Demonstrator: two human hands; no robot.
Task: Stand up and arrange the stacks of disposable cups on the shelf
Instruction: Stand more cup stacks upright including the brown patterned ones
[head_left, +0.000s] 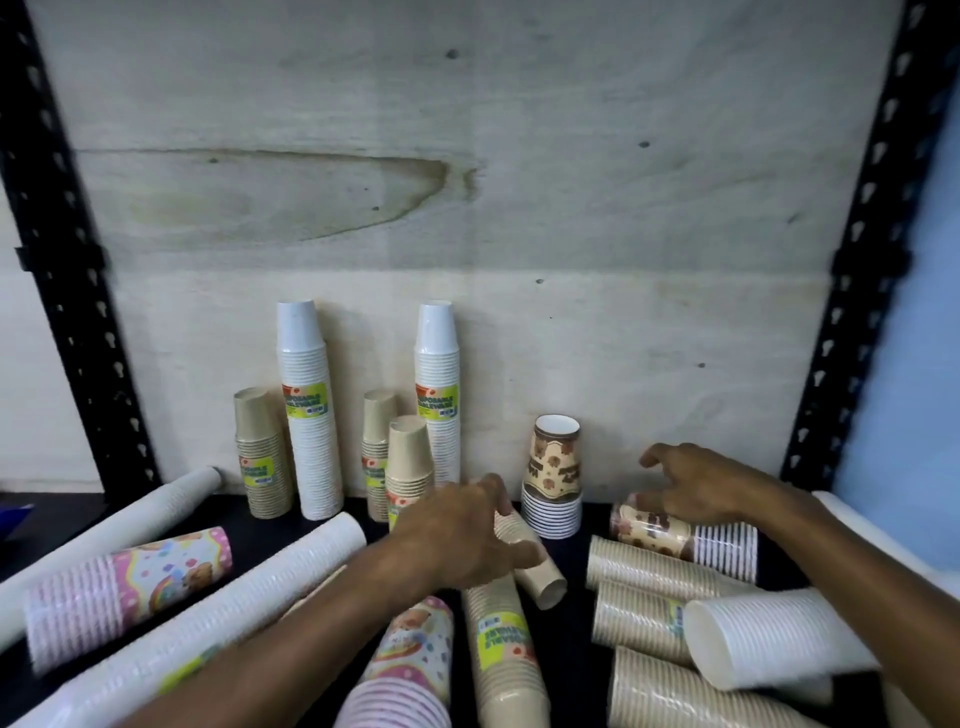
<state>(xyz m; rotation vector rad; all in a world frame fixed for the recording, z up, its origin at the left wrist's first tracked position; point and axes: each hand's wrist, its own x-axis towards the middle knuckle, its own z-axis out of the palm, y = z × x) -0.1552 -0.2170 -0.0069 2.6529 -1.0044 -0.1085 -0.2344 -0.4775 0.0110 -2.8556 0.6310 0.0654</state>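
While reaching, hands (457, 535) over toppled cups (524, 551).

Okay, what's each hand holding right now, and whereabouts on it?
Left hand grips a lying kraft cup stack around its middle. Right hand rests on the lying bear-print stack near its closed end; a firm grip can't be confirmed.

Pale plywood back panel (467, 208) fills the view behind the reach; long brownish stain (291, 195) up and left of the grip, a few dark knots scattered. Black perforated uprights (67, 270) flank both sides. Dark shelf surface (566, 644) below. Light-blue wall (914, 364) far right.
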